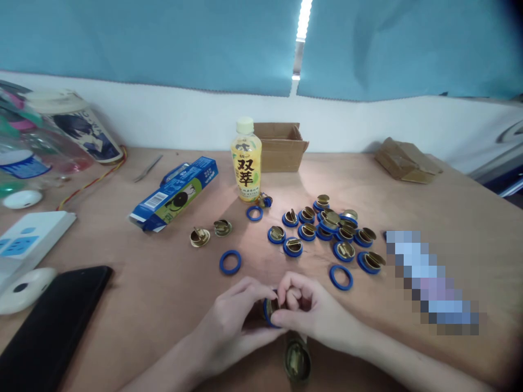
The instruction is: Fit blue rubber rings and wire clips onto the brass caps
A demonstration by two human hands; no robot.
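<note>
Behind the yellow plastic drink bottle (246,173), the brown wooden tabletop (163,283) meets the white wall (183,120). A bare stretch surrounds a loose blue ring (221,262) at the bottle's left front; brass-coloured round fittings in blue rings (307,232) crowd its right front. Well in front of the bottle, left hand (232,316) and right hand (308,310) pinch one blue-ringed brass-coloured fitting (267,310), thumbs and curled fingertips nearly closed.
</note>
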